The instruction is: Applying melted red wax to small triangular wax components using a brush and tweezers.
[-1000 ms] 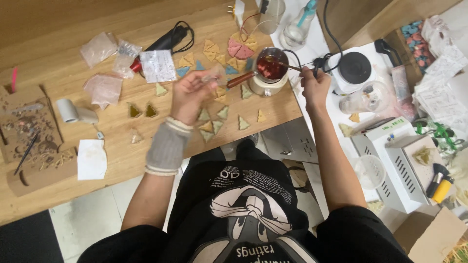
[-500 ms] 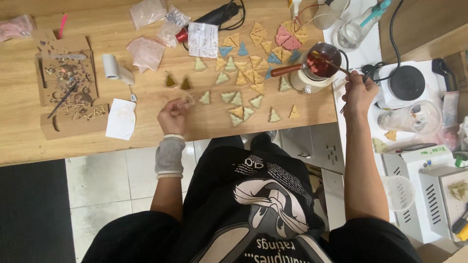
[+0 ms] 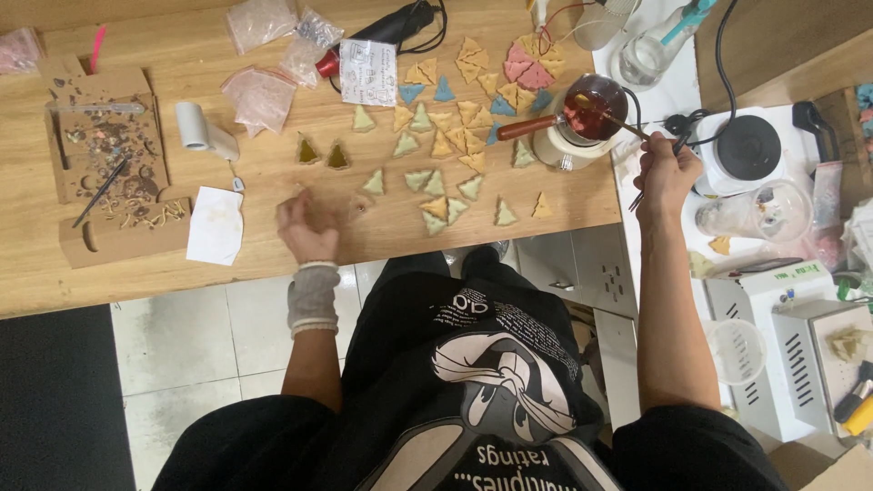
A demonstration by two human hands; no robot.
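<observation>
left hand (image 3: 309, 227): i see it blurred, fingers curled, resting on tabletop (image 3: 273, 264); grip unclear
right hand (image 3: 664, 177): i see it raised, pinching thin stick (image 3: 623, 123) over small pot (image 3: 591, 114)

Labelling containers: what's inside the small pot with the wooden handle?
The small pot holds dark red liquid, with a thin stick dipping in, held by the right hand. Its bottom is hidden under the liquid. It sits on a pale base, whose top is covered.

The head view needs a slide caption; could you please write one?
Right hand holds a thin stick in a small pot of red liquid; left hand rests beside small triangular pieces.
</observation>
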